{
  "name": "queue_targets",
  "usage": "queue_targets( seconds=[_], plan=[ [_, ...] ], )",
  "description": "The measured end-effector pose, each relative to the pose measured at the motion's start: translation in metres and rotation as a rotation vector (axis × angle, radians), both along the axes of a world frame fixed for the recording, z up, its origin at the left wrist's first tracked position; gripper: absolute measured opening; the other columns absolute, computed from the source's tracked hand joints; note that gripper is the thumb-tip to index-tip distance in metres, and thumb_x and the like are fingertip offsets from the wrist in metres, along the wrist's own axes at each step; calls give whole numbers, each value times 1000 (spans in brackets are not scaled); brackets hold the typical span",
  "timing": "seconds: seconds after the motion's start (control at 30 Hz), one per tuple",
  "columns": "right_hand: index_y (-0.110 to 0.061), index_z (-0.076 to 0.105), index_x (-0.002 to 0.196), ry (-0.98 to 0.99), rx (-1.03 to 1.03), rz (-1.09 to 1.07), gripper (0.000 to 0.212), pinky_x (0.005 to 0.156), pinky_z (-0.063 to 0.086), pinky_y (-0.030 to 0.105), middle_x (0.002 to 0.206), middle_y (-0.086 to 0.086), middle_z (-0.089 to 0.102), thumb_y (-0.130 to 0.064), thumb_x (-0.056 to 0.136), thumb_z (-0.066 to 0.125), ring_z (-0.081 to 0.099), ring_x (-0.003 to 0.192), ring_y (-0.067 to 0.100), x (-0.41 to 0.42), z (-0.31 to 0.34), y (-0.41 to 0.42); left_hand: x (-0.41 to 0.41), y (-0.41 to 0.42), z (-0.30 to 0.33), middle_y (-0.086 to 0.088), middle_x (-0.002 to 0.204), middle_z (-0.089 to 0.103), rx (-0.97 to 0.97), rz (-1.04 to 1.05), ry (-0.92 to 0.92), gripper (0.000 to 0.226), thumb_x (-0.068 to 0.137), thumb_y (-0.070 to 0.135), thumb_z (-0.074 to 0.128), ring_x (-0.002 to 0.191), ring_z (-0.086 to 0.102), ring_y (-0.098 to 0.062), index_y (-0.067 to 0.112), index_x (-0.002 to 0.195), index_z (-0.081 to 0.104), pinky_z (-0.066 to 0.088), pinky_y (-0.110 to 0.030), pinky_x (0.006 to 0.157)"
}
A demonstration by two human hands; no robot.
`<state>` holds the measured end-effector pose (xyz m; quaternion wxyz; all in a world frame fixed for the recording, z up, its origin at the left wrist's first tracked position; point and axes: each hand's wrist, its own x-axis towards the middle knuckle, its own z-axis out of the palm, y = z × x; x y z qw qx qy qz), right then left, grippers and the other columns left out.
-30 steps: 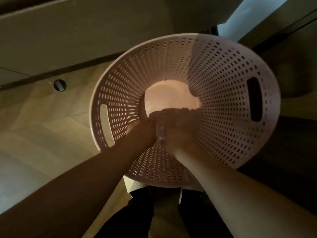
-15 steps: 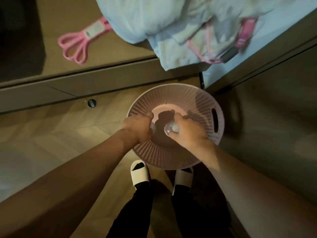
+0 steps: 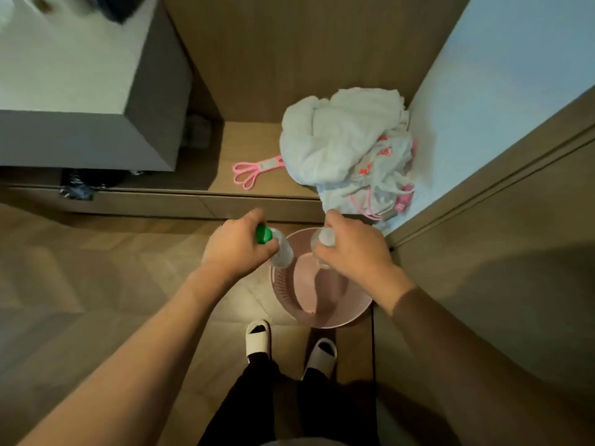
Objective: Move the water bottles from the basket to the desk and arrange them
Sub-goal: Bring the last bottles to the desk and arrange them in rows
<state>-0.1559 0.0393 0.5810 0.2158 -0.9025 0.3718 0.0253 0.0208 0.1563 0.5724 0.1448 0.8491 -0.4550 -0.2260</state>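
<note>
My left hand [image 3: 236, 244] grips a clear water bottle with a green cap [image 3: 264, 235] by its neck, held above the pink basket's left rim. My right hand [image 3: 351, 249] grips a second clear bottle with a white cap [image 3: 325, 237] above the basket. The round pink perforated basket [image 3: 338, 313] stands on the wooden floor just ahead of my feet; the part of its inside that shows holds nothing. The wooden desk surface [image 3: 254, 146] lies beyond both hands.
On the desk lie a pile of white cloth and plastic bags [image 3: 344, 143] and a pink folded hanger [image 3: 254, 170]. A grey box-like unit [image 3: 90, 91] stands at the left, a pale wall [image 3: 502, 78] at the right. My slippered feet [image 3: 257, 339] stand on the floor.
Both hands have risen out of the basket, each holding a bottle. My view has pulled up and back, so the basket looks smaller and the desk comes into sight.
</note>
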Motion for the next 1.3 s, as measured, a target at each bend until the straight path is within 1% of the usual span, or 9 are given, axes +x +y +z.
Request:
queue_targets(
  seconds=[0.17,0.37,0.5,0.63,0.73,0.83,1.03,1.17,1.3],
  plan=[
    [-20,51,95,-35,43,30,27,62,41,34,84,2,64,-40,81,61,60,79,28,36,52,35,15,62,53,3,70,61,-239,238,36,23,78,35,72,67,61,-17,19,84,57,52,-34,59],
    [-24,50,90,-81,99,166,20,59,42,30,78,-4,60,-38,83,61,57,69,18,114,84,85,57,131,78,11,80,63,-397,454,71,26,77,35,75,74,61,-6,24,99,65,53,-26,65],
    [-24,50,88,-101,115,284,20,60,50,31,77,-3,61,-39,82,62,59,69,17,183,97,134,104,194,86,12,75,61,-463,580,18,24,73,37,72,68,57,-5,27,92,64,47,-24,59],
    [-25,52,90,-112,92,381,23,66,56,38,77,-3,63,-44,81,63,61,72,18,260,106,187,153,253,96,9,68,59,-515,751,-13,21,67,41,67,64,55,-10,29,83,60,45,-27,59],
    [-25,52,87,-134,83,441,24,58,48,31,74,-6,63,-45,80,62,60,70,17,316,110,227,192,295,104,6,65,58,-554,869,-40,22,63,40,66,64,56,-12,26,77,56,47,-32,59],
    [-27,51,86,-157,66,526,23,52,38,25,73,-9,61,-45,79,63,56,66,8,364,117,265,228,336,113,6,65,58,-594,991,-55,22,64,35,70,65,56,-9,23,75,55,47,-32,60],
    [-28,52,86,-178,87,669,25,63,54,36,74,-9,62,-47,75,63,60,69,16,466,121,332,301,413,117,5,68,61,-615,1183,-107,20,68,30,74,68,58,-11,25,76,57,48,-32,63],
    [-28,53,86,-181,102,751,28,69,56,40,75,-9,61,-50,72,63,61,72,17,545,110,375,363,462,112,6,68,61,-578,1261,-131,19,70,28,76,67,57,-11,24,77,58,47,-30,63],
    [-28,52,85,-166,133,803,28,71,54,38,77,-9,63,-50,73,63,61,74,19,633,105,411,438,503,111,3,63,59,-591,1337,-152,19,66,33,72,60,55,-11,22,73,58,46,-31,59]
  ],
)
